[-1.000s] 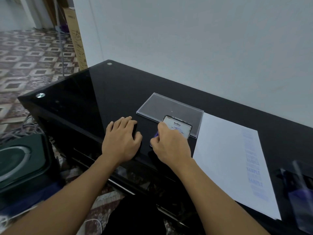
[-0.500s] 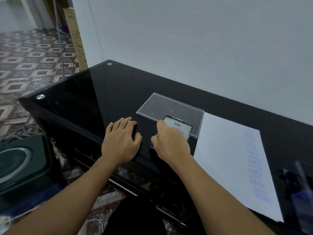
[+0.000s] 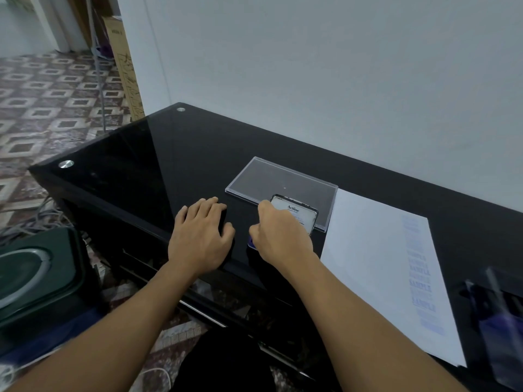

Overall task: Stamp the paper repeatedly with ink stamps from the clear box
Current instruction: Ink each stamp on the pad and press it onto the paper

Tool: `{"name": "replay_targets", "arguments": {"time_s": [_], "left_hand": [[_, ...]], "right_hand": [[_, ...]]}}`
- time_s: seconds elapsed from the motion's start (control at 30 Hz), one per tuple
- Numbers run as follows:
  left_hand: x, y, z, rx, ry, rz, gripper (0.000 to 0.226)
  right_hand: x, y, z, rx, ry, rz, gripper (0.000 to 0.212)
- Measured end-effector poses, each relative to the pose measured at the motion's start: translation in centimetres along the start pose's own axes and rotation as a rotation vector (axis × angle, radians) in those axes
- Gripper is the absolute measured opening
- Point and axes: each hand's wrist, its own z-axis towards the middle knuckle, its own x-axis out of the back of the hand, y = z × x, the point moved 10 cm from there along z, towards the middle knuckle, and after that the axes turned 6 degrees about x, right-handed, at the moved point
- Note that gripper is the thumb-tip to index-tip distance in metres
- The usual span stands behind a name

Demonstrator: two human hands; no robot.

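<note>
Two hands: a left hand and a right hand. One paper, bearing one column of blue prints, too faint to count singly. One clear lid. One ink pad, its cover raised. One blue stamp, only a corner showing under the right hand. One clear box, blurred at the edge. One table with two metal studs. One speaker. One cardboard box.

You sat in what looked like a home: patterned floor tiles, a glass table against a plain wall, a speaker beside it.
</note>
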Motion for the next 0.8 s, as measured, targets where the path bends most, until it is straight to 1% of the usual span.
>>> {"name": "replay_targets", "arguments": {"time_s": [0.07,0.13,0.17,0.23,0.3,0.47,0.57,0.67,0.8], "left_hand": [[0.0,0.0,0.0,-0.002,-0.004,0.001,0.049],[0.0,0.0,0.0,-0.004,-0.005,0.001,0.049],[0.0,0.0,-0.1,-0.003,-0.005,-0.002,0.049],[0.0,0.0,-0.1,-0.003,-0.007,-0.004,0.048],[-0.1,0.0,0.0,-0.005,-0.008,-0.002,0.048],[-0.1,0.0,-0.1,-0.005,-0.008,-0.005,0.048],[0.1,0.1,-0.2,-0.008,-0.001,-0.014,0.048],[0.2,0.1,-0.2,-0.006,0.000,-0.024,0.048],[0.3,0.2,-0.3,0.001,-0.034,-0.057,0.048]], "right_hand": [[-0.1,0.0,0.0,0.010,-0.007,-0.031,0.020],[-0.5,-0.3,-0.3,0.051,-0.019,-0.082,0.010],[-0.5,-0.4,-0.5,0.062,-0.014,-0.071,0.007],[-0.3,-0.4,-1.1,0.065,0.000,-0.005,0.011],[-0.1,-0.7,-1.6,0.079,0.004,0.004,0.011],[0.0,-0.7,-1.5,0.073,-0.002,0.030,0.005],[0.2,-0.4,-1.2,0.036,-0.006,0.051,0.009],[0.5,0.1,-1.3,0.002,-0.006,0.122,0.012],[2.6,2.2,-2.2,-0.061,0.054,0.175,0.011]]}}
